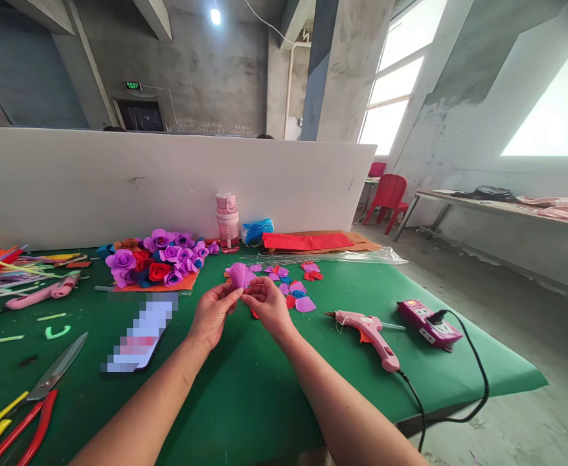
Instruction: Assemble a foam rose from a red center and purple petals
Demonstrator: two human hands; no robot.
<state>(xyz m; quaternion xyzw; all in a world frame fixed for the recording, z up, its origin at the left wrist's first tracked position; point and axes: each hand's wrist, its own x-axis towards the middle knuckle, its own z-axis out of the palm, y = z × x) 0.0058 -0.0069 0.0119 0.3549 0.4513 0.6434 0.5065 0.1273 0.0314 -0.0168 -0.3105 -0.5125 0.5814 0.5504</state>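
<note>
Both my hands meet over the middle of the green table [245, 395]. My left hand [212, 315] pinches a purple felt flower [241, 274] from below. My right hand [266, 304] has its fingers closed against the same flower's base. Loose purple, red and blue felt petals [297, 288] lie just beyond my right hand. A pink glue gun [367, 327] rests on the table to the right of my right hand, its black cord running off the table edge.
A heap of finished purple, red and blue felt roses [160, 257] lies at the back left. A pink bottle [228, 222] stands by the white partition. A phone [140, 333], scissors [53, 373], a pink power strip [429, 323] and red felt sheets [307, 241] are about.
</note>
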